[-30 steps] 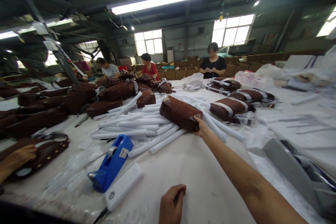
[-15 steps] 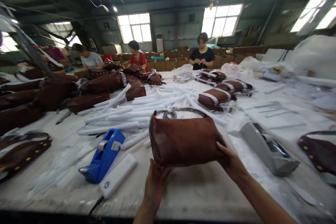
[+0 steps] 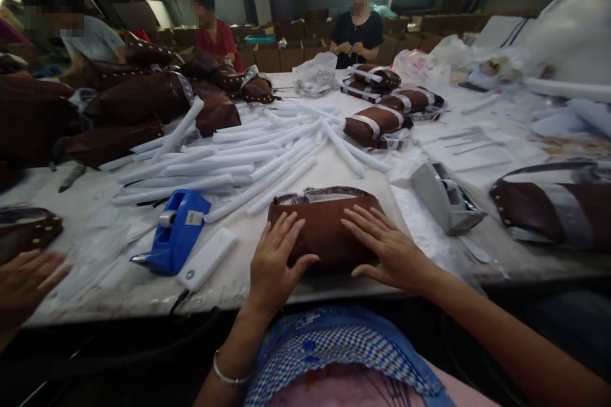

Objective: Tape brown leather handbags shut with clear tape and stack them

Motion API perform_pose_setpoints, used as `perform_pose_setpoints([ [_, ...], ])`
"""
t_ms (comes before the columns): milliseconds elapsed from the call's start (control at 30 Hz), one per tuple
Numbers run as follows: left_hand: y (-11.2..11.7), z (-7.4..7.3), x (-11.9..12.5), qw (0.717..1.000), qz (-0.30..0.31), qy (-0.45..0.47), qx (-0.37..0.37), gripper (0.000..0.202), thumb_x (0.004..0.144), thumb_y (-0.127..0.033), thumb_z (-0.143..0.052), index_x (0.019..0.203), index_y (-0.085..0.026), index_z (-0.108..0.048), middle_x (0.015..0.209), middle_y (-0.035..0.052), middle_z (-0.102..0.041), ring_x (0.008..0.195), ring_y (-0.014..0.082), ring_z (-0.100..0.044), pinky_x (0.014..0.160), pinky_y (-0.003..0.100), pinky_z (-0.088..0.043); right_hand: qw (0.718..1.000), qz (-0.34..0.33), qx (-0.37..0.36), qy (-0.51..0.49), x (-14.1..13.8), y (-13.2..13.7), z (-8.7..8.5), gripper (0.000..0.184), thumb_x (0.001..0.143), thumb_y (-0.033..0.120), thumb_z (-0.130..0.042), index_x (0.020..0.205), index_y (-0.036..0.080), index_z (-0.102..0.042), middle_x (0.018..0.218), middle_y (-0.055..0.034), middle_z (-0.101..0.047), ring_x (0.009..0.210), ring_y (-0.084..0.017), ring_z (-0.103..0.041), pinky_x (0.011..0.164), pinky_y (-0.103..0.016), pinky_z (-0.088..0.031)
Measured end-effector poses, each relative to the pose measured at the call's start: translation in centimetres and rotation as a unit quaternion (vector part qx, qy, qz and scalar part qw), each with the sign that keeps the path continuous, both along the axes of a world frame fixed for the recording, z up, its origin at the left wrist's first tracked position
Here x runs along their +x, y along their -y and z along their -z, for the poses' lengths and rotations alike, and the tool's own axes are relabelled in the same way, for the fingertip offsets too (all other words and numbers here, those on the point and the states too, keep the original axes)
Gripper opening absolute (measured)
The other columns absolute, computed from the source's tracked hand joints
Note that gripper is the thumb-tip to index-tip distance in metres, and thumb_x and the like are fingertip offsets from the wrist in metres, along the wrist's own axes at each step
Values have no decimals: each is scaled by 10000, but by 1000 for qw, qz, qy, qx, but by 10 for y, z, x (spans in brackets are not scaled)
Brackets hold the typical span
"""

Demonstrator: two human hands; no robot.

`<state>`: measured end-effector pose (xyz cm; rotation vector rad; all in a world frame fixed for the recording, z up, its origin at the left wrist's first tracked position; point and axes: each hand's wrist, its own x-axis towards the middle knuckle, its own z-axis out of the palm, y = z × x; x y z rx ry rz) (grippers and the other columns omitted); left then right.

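A brown leather handbag [image 3: 327, 226] lies on the table close to its front edge, right before my body. Its wrapped strap [image 3: 334, 193] curves along the far side. My left hand [image 3: 277, 257] rests on the bag's left part with fingers spread. On the right part, my right hand [image 3: 389, 248] lies flat, fingers stretched and thumb apart. Neither hand grasps the bag; both only touch its surface. Left of the bag are a white device with a cord [image 3: 209, 259] and a blue tape dispenser [image 3: 174, 229].
White paper rolls [image 3: 210, 168] spread behind the bag. A grey tape dispenser [image 3: 446, 197] stands at right, near another handbag [image 3: 548, 206]. Brown bags [image 3: 138, 98] pile up at left. A co-worker's hand [image 3: 31, 283] shows at the left edge; several people work across the table.
The handbag, held up in both hands before, now lies on the table. My hands have moved from its ends onto its surface with fingers spread. The view has tilted down.
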<state>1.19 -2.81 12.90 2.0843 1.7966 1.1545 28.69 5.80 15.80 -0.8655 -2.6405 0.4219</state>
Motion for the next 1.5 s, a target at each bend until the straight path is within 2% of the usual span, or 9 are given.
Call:
perform_pose_setpoints([
  [167, -5, -5, 14, 974, 68, -202, -78, 901, 757, -286, -797, 1525, -264, -328, 1621, 113, -269, 1492, 356, -247, 1183, 603, -273, 995, -80, 7, 59, -20, -14, 19, 1093, 723, 319, -836, 1581, 260, -161, 1648, -79, -156, 1510, -330, -159, 1247, -539, -159],
  [367, 1, 30, 14, 961, 15, -276, -14, 734, 871, -53, -546, 1534, -259, -309, 1587, 97, -335, 1455, 290, -350, 1160, 535, -365, 990, -69, 94, 85, -22, -8, 39, 948, 795, 103, -677, 1579, 196, -153, 1636, -129, -174, 1504, -312, -184, 1215, -542, -270],
  [567, 7, 61, 14, 954, -17, -291, 73, 642, 919, -15, -408, 1498, -290, -381, 1527, 65, -437, 1406, 258, -435, 1134, 493, -411, 975, -68, 200, 64, -20, -3, 69, 737, 911, 25, -461, 1569, 194, -175, 1593, -100, -306, 1475, -279, -277, 1159, -497, -407],
  [767, 3, 33, 28, 942, -14, -333, -22, 615, 913, -46, -432, 1500, -224, -392, 1551, 120, -395, 1396, 320, -445, 1101, 558, -423, 974, -60, 215, 32, -21, -5, 85, 627, 984, 92, -414, 1565, 199, -206, 1561, -76, -376, 1448, -264, -337, 1144, -465, -441],
  [933, -12, 17, 37, 926, 35, -371, -56, 675, 922, -83, -455, 1546, -263, -272, 1616, 118, -265, 1467, 351, -312, 1113, 614, -380, 983, -68, 163, 49, -22, -8, 75, 656, 915, 52, -452, 1542, 167, -298, 1569, -107, -361, 1457, -278, -319, 1157, -476, -413],
  [1100, -16, 34, 26, 928, 57, -369, -19, 684, 927, -45, -375, 1558, -256, -214, 1634, 54, -226, 1504, 324, -220, 1142, 604, -359, 978, -152, 36, 136, -11, -31, 33, 934, 669, 24, -544, 1551, 175, -277, 1604, -91, -307, 1466, -261, -311, 1208, -467, -306],
  [1200, -11, 40, 25, 931, 45, -363, 5, 665, 941, -76, -396, 1549, -299, -241, 1635, 24, -230, 1501, 322, -233, 1136, 596, -379, 973, -176, 44, 143, 4, -44, 24, 1021, 622, 21, -517, 1569, 248, -211, 1630, -53, -239, 1504, -265, -202, 1233, -569, -153],
  [1400, -17, 64, 21, 918, 0, -366, 155, 580, 925, -290, -552, 1477, -387, -399, 1596, 15, -346, 1436, 345, -377, 1042, 570, -499, 950, -198, 239, 32, 23, -56, 88, 783, 782, 186, -513, 1534, 300, -329, 1510, -15, -473, 1397, -250, -439, 1086, -481, -491],
  [1500, -31, 67, -9, 891, 2, -407, 201, 433, 968, -365, -407, 1353, -538, -502, 1474, -110, -518, 1382, 263, -470, 1028, 522, -526, 948, -110, 276, -113, 18, -58, 123, 686, 814, 314, -478, 1460, 517, -369, 1369, 135, -600, 1268, -215, -578, 914, -454, -625],
])
